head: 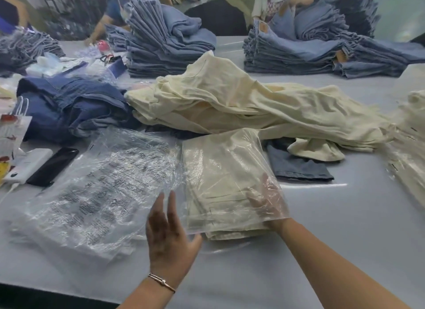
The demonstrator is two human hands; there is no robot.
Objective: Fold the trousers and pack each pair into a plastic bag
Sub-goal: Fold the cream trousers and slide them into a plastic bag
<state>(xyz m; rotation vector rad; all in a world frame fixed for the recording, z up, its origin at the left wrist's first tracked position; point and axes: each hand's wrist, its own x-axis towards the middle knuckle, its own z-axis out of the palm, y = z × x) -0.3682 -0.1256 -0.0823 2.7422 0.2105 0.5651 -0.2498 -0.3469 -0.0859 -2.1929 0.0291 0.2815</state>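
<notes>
A folded cream pair of trousers (220,170) lies in front of me, mostly inside a clear plastic bag (271,152); its near end sticks out of the bag's mouth. My right hand (264,198) is inside the bag, fingers spread flat on the folded cloth. My left hand (167,226) is at the bag's open left edge with straight fingers, thumb under the plastic lip. A stack of empty printed plastic bags (96,189) lies to the left. A heap of unfolded cream trousers (241,104) lies behind.
Dark blue jeans (69,106) are piled at the left, and a blue piece (299,166) lies right of the bag. A phone (53,166) and power bank (27,166) sit at the left. Packed cream pairs (409,161) are at the right. Denim stacks (310,51) and other people fill the far side.
</notes>
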